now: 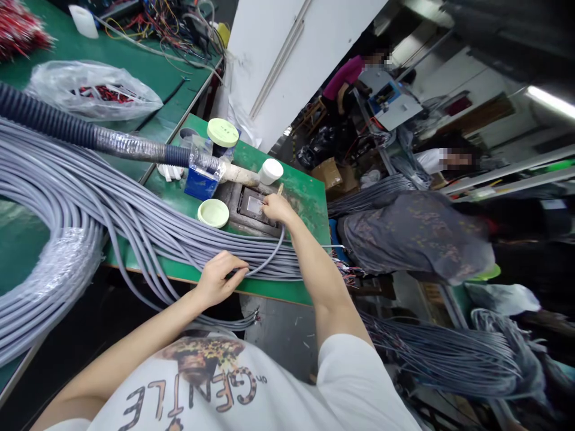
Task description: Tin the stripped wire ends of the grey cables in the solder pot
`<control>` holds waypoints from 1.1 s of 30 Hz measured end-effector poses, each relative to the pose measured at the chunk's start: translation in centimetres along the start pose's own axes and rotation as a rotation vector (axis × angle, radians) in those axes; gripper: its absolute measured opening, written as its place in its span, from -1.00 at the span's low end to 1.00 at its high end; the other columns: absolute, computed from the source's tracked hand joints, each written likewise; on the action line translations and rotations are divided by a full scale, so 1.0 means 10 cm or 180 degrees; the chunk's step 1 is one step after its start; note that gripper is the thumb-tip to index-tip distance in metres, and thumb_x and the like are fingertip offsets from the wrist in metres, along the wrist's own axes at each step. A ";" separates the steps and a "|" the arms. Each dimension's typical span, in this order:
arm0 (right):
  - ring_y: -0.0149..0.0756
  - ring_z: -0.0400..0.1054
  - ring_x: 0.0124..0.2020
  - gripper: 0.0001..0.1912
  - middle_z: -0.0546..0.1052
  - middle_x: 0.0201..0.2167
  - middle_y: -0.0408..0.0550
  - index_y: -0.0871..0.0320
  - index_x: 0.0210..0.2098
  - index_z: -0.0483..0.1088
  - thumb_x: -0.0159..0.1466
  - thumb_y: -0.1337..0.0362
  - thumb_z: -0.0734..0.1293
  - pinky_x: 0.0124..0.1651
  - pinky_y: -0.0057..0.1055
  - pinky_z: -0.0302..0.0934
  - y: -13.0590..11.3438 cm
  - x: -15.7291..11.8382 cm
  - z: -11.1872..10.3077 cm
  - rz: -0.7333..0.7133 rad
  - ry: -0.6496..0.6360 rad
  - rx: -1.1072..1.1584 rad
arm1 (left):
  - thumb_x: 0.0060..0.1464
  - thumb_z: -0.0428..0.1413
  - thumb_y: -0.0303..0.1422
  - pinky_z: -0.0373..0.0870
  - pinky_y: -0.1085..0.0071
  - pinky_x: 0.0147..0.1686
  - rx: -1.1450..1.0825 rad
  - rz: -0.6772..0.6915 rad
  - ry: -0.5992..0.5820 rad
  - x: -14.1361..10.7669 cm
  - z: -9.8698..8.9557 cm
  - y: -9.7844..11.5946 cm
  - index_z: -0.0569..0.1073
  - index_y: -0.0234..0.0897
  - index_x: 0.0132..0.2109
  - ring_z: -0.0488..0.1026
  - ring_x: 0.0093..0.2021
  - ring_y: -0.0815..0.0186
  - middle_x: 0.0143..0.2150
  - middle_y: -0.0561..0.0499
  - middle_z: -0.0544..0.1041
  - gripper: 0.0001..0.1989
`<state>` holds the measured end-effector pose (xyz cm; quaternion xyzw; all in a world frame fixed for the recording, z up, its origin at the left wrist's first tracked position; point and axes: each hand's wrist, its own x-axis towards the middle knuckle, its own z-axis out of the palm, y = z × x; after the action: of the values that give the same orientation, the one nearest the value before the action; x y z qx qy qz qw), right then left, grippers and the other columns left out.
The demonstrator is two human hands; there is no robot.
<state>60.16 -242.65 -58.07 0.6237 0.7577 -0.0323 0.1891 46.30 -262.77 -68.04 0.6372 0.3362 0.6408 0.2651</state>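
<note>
My left hand (220,278) pinches a grey cable (271,258) near the front edge of the green table (294,293). That cable curves up to my right hand (277,209), whose fingers are closed round its end, just over a metal pot with a silvery surface (254,205). The cable's tip is hidden by my fingers. A white cup (271,171) stands behind the pot, and a pale green lid or dish (213,214) lies to its left. Below my right hand, a thick bundle of grey cables (179,230) runs across the table.
A ribbed hose (135,145) reaches over the table towards the pot, beside a blue box (201,182) and a round green-lidded container (223,133). A plastic bag of small red and black parts (96,90) lies at the upper left. Several people are at the right.
</note>
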 end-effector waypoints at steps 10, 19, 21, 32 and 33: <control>-0.02 0.40 -0.01 -0.66 0.50 -0.03 0.26 0.27 -0.05 0.43 0.24 0.27 0.21 -0.07 -0.27 0.27 -0.04 0.09 0.02 0.0179 0.0028 -0.0173 | 0.14 0.10 -0.43 0.35 0.36 -0.30 0.0102 0.0009 -0.0070 -0.02 0.00 -0.02 0.48 -0.26 -0.23 0.44 -0.38 0.31 -0.39 -0.06 0.56 -0.93; -0.06 0.39 0.00 -0.66 0.49 -0.02 0.25 0.26 -0.04 0.43 0.23 0.30 0.23 -0.06 -0.29 0.27 -0.06 0.09 -0.01 0.0192 -0.0004 -0.0188 | 0.14 0.10 -0.43 0.36 0.35 -0.28 0.0044 -0.0040 -0.0104 -0.04 0.00 -0.05 0.50 -0.25 -0.22 0.44 -0.37 0.31 -0.37 -0.05 0.56 -0.91; -0.05 0.40 -0.02 -0.67 0.50 -0.04 0.25 0.27 -0.06 0.44 0.22 0.31 0.24 -0.08 -0.30 0.27 -0.06 0.10 0.00 0.0183 0.0001 -0.0176 | 0.13 0.10 -0.43 0.36 0.35 -0.28 0.0046 -0.0029 -0.0111 -0.04 0.00 -0.04 0.50 -0.25 -0.22 0.44 -0.36 0.31 -0.37 -0.05 0.56 -0.91; -0.31 0.41 -0.43 -0.78 0.52 -0.50 -0.05 0.20 -0.42 0.37 0.28 0.24 0.20 -0.33 -0.46 0.20 0.30 -0.79 -0.19 -0.0193 0.0848 0.1062 | 0.13 0.11 -0.41 0.36 0.33 -0.30 0.0057 -0.0056 -0.0217 -0.01 -0.04 -0.04 0.52 -0.25 -0.24 0.45 -0.38 0.30 -0.38 -0.07 0.58 -0.90; -0.37 0.35 -0.56 -0.77 0.46 -0.60 -0.13 0.18 -0.42 0.33 0.29 0.21 0.18 -0.40 -0.48 0.19 0.39 -1.07 -0.17 -0.0236 0.0968 0.1568 | 0.12 0.12 -0.40 0.36 0.33 -0.30 0.0035 -0.0077 -0.0220 0.00 -0.05 -0.03 0.53 -0.25 -0.25 0.45 -0.38 0.29 -0.38 -0.06 0.58 -0.91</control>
<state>65.11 -251.32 -52.27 0.6204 0.7690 -0.1282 -0.0851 45.78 -262.66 -68.23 0.6563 0.3381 0.6133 0.2808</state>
